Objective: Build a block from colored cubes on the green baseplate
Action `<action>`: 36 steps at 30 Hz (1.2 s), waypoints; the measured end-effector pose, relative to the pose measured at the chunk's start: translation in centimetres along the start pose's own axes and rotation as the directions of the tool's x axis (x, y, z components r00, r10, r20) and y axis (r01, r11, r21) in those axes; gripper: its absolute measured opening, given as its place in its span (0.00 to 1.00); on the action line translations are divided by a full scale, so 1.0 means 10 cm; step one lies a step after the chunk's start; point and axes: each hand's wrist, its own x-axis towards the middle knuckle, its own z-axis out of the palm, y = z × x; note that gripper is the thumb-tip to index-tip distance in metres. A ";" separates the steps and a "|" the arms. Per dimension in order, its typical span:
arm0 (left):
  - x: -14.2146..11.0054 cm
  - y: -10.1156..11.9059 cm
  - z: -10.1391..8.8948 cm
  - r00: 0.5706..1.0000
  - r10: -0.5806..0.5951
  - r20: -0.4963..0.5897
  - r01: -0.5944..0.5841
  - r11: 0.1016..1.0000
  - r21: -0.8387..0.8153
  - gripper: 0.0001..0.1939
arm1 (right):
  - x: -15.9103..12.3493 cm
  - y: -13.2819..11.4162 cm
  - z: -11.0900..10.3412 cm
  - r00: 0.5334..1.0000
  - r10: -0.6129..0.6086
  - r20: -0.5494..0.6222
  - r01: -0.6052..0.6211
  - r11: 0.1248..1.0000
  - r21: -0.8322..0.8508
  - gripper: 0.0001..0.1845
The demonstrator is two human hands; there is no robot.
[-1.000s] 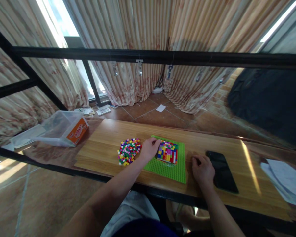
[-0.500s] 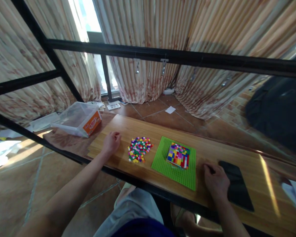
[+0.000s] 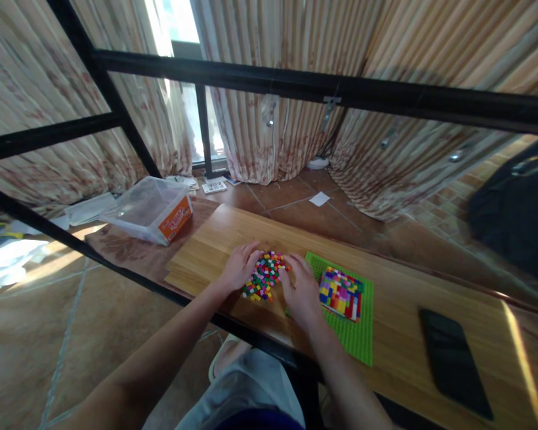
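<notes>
A pile of small multicoloured toy bricks [image 3: 266, 278] lies on the wooden table, with my hands at either side of it. My left hand [image 3: 241, 267] is at its left edge, fingers stretched out and apart. On the opposite side, my right hand [image 3: 301, 291] reaches to the bricks with its fingers apart and nothing visible in them. Its wrist and forearm cover part of the green baseplate [image 3: 359, 345]. A block of coloured bricks [image 3: 341, 294] stands on that plate, just right of my right hand.
A dark flat tablet-like slab [image 3: 455, 363] lies on the right of the wooden table [image 3: 226, 224]. Past the table's left end, a clear plastic box [image 3: 150, 209] with an orange label sits on the floor. A black metal bar [image 3: 296, 79] crosses above the far side.
My right hand has moved left from beside the slab, over the baseplate, to the brick pile. My left hand has moved right to the pile, and both hands have opened. The view has shifted slightly.
</notes>
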 end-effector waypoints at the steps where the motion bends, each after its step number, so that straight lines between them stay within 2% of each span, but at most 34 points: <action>1: -0.03 0.02 0.01 1.000 -0.003 -0.003 0.003 1.000 -0.009 0.24 | 0.08 0.04 0.14 0.999 0.029 0.035 -0.028 0.999 -0.026 0.21; 3: -0.08 0.05 0.04 1.000 -0.002 -0.024 0.001 1.000 -0.018 0.24 | 0.22 0.15 0.36 0.990 0.065 0.122 -0.055 0.995 -0.080 0.23; 5: -0.09 0.07 0.08 0.999 0.003 -0.047 -0.004 1.000 -0.013 0.23 | 0.32 0.24 0.50 0.979 0.037 0.202 -0.017 0.995 -0.097 0.23; 8: -0.06 0.10 0.15 0.998 0.010 -0.065 -0.011 1.000 -0.016 0.23 | 0.37 0.30 0.59 0.962 -0.047 0.268 0.072 0.994 -0.087 0.23; 11: -0.01 0.16 0.21 0.999 0.028 -0.043 -0.030 0.999 -0.043 0.22 | 0.35 0.32 0.60 0.955 -0.112 0.276 0.130 0.990 -0.049 0.23; 16: 0.01 0.30 0.24 0.999 0.049 0.001 -0.049 0.995 -0.086 0.23 | 0.26 0.32 0.52 0.959 -0.153 0.238 0.140 0.988 0.071 0.21; 23: 0.01 0.49 0.32 1.000 -0.016 0.016 0.019 0.978 -0.209 0.25 | 0.09 0.31 0.31 0.981 -0.048 0.187 0.026 0.992 0.120 0.20; 27: 0.03 0.54 0.31 0.998 -0.046 0.039 0.055 0.958 -0.280 0.26 | 0.02 0.30 0.17 0.989 -0.007 0.149 -0.006 0.997 0.083 0.19; 31: 0.05 0.39 0.17 0.992 -0.125 0.006 0.120 0.936 -0.331 0.25 | -0.22 0.23 0.01 0.998 -0.004 0.064 0.003 1.000 0.024 0.17; 34: 0.08 0.19 0.03 0.988 -0.148 -0.055 0.129 0.958 -0.254 0.25 | -0.54 0.14 -0.10 1.000 -0.013 -0.012 0.013 1.000 -0.002 0.13; 36: 0.12 0.06 -0.03 0.985 -0.148 -0.086 0.133 0.977 -0.168 0.24 | -0.74 0.08 -0.13 1.000 0.014 -0.005 -0.014 0.999 -0.031 0.09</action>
